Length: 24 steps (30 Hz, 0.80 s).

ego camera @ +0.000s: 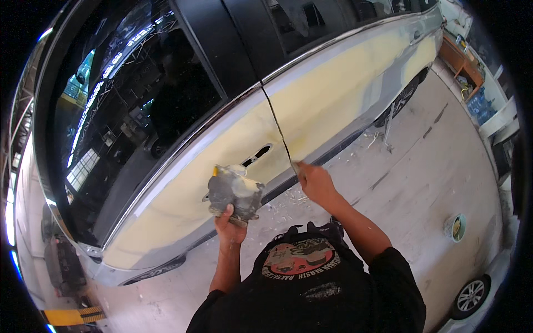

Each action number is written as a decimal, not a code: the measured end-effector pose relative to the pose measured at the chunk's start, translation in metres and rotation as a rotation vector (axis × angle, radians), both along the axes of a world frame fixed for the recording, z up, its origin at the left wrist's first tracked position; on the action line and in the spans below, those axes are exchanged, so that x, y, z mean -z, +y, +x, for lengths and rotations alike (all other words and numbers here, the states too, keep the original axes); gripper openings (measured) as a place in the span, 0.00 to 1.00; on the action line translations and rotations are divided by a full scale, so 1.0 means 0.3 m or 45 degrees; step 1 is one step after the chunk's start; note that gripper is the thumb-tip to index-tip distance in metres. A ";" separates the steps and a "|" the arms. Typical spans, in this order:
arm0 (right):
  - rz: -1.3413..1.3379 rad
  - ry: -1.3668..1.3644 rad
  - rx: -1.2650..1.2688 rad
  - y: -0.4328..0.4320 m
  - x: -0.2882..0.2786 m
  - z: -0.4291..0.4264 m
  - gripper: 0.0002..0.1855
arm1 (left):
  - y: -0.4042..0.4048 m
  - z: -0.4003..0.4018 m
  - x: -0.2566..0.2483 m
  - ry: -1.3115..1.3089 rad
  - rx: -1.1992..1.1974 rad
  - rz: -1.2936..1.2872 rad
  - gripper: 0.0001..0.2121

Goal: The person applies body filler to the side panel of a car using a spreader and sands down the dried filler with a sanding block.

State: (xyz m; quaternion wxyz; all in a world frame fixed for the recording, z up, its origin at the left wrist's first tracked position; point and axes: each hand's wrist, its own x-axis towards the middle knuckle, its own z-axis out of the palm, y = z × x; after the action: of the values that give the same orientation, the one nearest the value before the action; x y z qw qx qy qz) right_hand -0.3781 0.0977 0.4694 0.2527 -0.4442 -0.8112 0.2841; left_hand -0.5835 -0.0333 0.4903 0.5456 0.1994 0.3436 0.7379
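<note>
My left hand (230,228) grips a grey, putty-crusted mixing board (222,192) from its near edge, thumb on top. A lump of pale yellow body filler (245,187) sits on the board. My right hand (317,183) is closed around a thin putty spreader (295,167), partly hidden by the fingers. The spreader's tip is by the dark gap between the car's front door (183,208) and rear door (333,100). Whether it touches the panel, I cannot tell. Both doors carry broad cream filler patches over grey. Beyond the board is a door handle recess (261,152) without its handle.
Scraps litter the concrete floor (399,175) below the sill. A metal stand (388,129) is beside the rear wheel (402,100). To the right are a small bucket (454,228) and another car's wheel (471,296). A wooden cabinet (462,62) stands at the far right.
</note>
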 end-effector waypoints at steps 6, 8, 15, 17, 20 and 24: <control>0.011 0.052 0.248 0.081 0.144 -0.058 0.17 | -0.017 -0.004 0.033 0.106 -0.113 -0.153 0.22; 0.014 0.060 0.240 0.087 0.161 -0.075 0.17 | -0.027 0.010 0.050 0.125 -0.075 -0.169 0.22; 0.065 0.091 0.302 0.084 0.110 -0.114 0.17 | -0.052 0.031 0.043 0.119 0.039 -0.200 0.22; 0.097 0.078 0.310 0.077 0.074 -0.119 0.17 | -0.056 0.029 0.037 0.168 0.025 -0.158 0.22; 0.147 0.026 0.304 0.081 0.002 -0.125 0.16 | -0.065 0.022 0.034 0.160 0.020 -0.162 0.23; 0.212 -0.045 0.292 0.103 -0.115 -0.141 0.16 | -0.073 0.009 0.044 0.160 0.037 -0.168 0.22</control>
State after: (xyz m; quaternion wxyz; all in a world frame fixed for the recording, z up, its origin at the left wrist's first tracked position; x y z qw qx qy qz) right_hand -0.4204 0.1287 0.5038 0.3052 -0.5165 -0.7801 0.1774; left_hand -0.5808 -0.0551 0.4770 0.5456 0.2140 0.4221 0.6916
